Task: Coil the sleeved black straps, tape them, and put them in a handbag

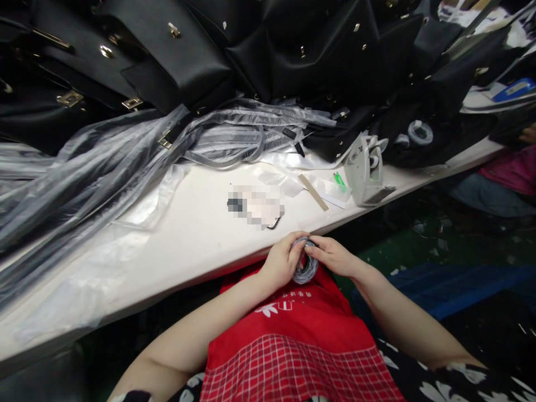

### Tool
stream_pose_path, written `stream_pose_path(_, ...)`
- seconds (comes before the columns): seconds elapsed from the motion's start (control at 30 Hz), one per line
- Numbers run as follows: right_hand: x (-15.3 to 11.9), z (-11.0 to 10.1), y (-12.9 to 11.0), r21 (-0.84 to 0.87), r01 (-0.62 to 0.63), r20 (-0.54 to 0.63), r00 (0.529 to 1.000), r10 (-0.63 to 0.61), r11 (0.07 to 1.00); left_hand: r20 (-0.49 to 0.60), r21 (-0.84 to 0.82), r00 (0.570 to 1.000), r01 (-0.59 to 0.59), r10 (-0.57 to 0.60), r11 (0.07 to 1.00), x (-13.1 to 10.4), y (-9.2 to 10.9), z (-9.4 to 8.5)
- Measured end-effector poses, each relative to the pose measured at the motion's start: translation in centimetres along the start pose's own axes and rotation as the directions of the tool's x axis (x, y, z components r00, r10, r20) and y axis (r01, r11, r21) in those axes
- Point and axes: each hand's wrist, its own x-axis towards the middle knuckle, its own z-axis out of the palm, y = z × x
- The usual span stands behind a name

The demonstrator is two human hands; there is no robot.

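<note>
A round coil of grey strap, seemingly wrapped in clear plastic, is held just off the table's front edge, over the red apron. My left hand grips its left side, thumb on top. From the right, my right hand pinches the upper rim with thumb and fingers. Long dark straps in clear plastic lie in a loose bundle along the table. Some fingertips are hidden behind the coil.
Black bags with metal clasps are heaped along the back of the white table. A pixelated object, a tape dispenser and another coil sit there. Someone in a pink sleeve is at the right.
</note>
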Motion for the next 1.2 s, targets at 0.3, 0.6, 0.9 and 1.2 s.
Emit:
stream_pose_path(0.3,-0.1,0.3,-0.9,-0.22,0.026,0.134,0.991,0.003,0.975,0.086,-0.161,0.995,0.063,-0.049,0.985,0.0,-0.4,-0.7)
stream_pose_path(0.6,2.4,-3.0,-1.3,-0.468,-0.069,-0.22,0.975,-0.04,0.881,0.084,0.067,0.99,0.103,-0.109,0.992,-2.7,-1.5,-0.3)
stream_pose_path(0.9,8.3,-6.3,0.9,-0.783,-0.475,-0.595,0.761,-0.259,0.402,0.029,0.007,0.99,0.141,-0.141,0.99,-2.5,-1.8,-0.3)
stream_pose_path(1.2,8.7,-5.6,-1.9,-0.836,-0.511,-0.535,0.84,-0.089,0.202,0.073,-0.114,0.989,0.137,-0.129,0.984,-2.5,-2.1,-0.7)
